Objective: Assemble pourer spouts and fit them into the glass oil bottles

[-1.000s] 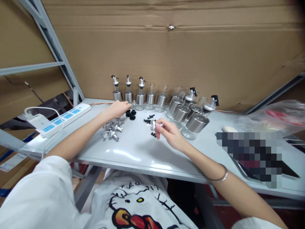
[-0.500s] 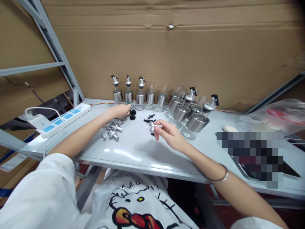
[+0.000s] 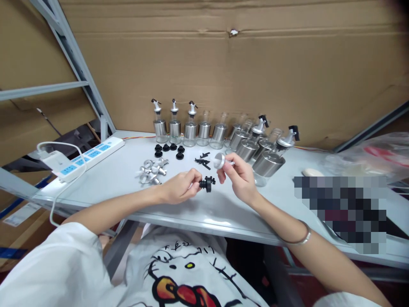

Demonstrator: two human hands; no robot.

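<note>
My left hand (image 3: 182, 186) pinches a black ribbed bottle stopper (image 3: 208, 185), its wide end turned right. Just to the right, my right hand (image 3: 240, 177) is closed on a silver pourer spout (image 3: 219, 161), with its cup-like base facing left toward the stopper. The two parts are apart. Several more black stoppers (image 3: 180, 155) stand on the table beyond my left hand. Nearer my left wrist lies a pile of silver spouts (image 3: 152, 170). Small black levers (image 3: 202, 161) lie between the stoppers and my right hand.
Glass bottles with steel sleeves (image 3: 191, 129) line the back of the table (image 3: 134, 209); some carry pourers, others have bare necks. A power strip (image 3: 92, 157) with a white cable is at the left. On the right are a plastic bag (image 3: 367, 157) and a blurred-out object (image 3: 341, 209).
My left hand has come back from the stopper group toward me and to the right, now with a stopper in it. My right hand has shifted slightly right, still holding the spout.
</note>
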